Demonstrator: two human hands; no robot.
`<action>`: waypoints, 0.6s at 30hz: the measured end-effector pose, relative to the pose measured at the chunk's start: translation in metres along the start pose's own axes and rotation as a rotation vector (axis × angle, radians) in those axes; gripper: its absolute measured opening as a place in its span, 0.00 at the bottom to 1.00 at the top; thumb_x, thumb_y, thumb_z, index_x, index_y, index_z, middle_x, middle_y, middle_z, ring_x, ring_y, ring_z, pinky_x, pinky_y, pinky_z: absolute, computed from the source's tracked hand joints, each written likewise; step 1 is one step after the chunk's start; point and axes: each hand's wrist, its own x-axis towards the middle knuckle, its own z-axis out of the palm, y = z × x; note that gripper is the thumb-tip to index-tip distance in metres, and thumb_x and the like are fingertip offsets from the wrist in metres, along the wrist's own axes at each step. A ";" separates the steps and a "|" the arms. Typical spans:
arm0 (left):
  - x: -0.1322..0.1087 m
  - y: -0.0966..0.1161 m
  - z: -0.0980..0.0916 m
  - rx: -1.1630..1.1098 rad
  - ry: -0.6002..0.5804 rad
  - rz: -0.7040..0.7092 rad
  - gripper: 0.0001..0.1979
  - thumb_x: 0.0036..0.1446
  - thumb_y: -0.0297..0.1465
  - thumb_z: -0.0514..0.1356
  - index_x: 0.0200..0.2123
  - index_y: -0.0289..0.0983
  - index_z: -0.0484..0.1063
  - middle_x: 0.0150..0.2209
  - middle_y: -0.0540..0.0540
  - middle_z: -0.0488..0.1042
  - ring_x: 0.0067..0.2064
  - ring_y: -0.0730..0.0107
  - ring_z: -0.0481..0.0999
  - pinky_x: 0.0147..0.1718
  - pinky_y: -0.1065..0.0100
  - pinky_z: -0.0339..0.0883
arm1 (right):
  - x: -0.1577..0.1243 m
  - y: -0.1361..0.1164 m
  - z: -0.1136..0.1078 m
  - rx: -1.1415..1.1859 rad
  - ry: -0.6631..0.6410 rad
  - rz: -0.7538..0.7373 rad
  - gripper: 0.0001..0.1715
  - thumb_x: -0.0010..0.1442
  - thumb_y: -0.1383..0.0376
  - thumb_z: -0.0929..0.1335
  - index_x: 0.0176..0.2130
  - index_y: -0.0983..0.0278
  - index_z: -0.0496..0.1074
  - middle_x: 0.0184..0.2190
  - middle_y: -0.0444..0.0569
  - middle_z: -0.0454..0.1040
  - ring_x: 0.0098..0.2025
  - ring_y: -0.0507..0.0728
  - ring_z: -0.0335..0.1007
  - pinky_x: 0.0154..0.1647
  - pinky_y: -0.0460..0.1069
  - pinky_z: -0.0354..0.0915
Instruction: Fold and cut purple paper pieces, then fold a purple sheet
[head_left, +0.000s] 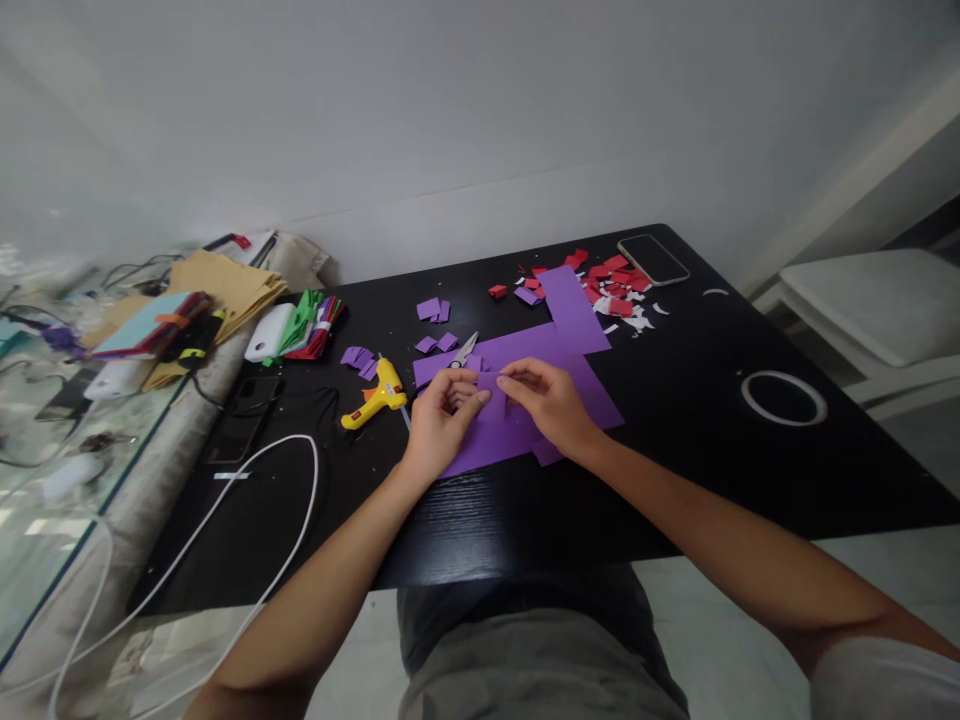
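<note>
Work stands part-way, judging by the layout: small purple pieces are already separated and lie in several groups towards the far left of the black table, while the larger purple sheets and a purple strip remain whole enough to yield more. Red scraps, mixed with white offcuts, lie in a loose heap beside the strip; one compact red piece sits apart from it. The piece in hand — a purple piece — is held just above the sheets and appears unfinished; its exact folds cannot be made out. Scissors rest beyond the left hand, blades partly spread, and a yellow glue gun lies on its side to the left. Pose: both forearms reach in from the near edge and converge, wrists low, fingers curled. Grip: narrow on both sides — the left hand pinches the piece's left edge between thumb and fingers, the right hand pinches its upper right.
</note>
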 end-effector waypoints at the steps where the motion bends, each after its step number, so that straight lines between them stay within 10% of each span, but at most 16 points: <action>1: 0.000 0.000 0.000 0.002 -0.001 -0.005 0.17 0.55 0.37 0.72 0.44 0.37 0.74 0.31 0.50 0.77 0.32 0.72 0.76 0.35 0.70 0.70 | 0.000 0.000 0.000 0.008 -0.001 -0.002 0.11 0.54 0.58 0.76 0.36 0.60 0.76 0.30 0.44 0.77 0.33 0.55 0.75 0.38 0.52 0.73; 18: 0.005 0.005 -0.005 -0.034 -0.012 -0.035 0.17 0.57 0.40 0.70 0.45 0.37 0.75 0.27 0.52 0.74 0.28 0.74 0.70 0.31 0.70 0.64 | -0.002 -0.003 -0.002 0.061 -0.128 -0.051 0.13 0.58 0.64 0.69 0.43 0.58 0.79 0.42 0.48 0.83 0.39 0.58 0.80 0.44 0.56 0.78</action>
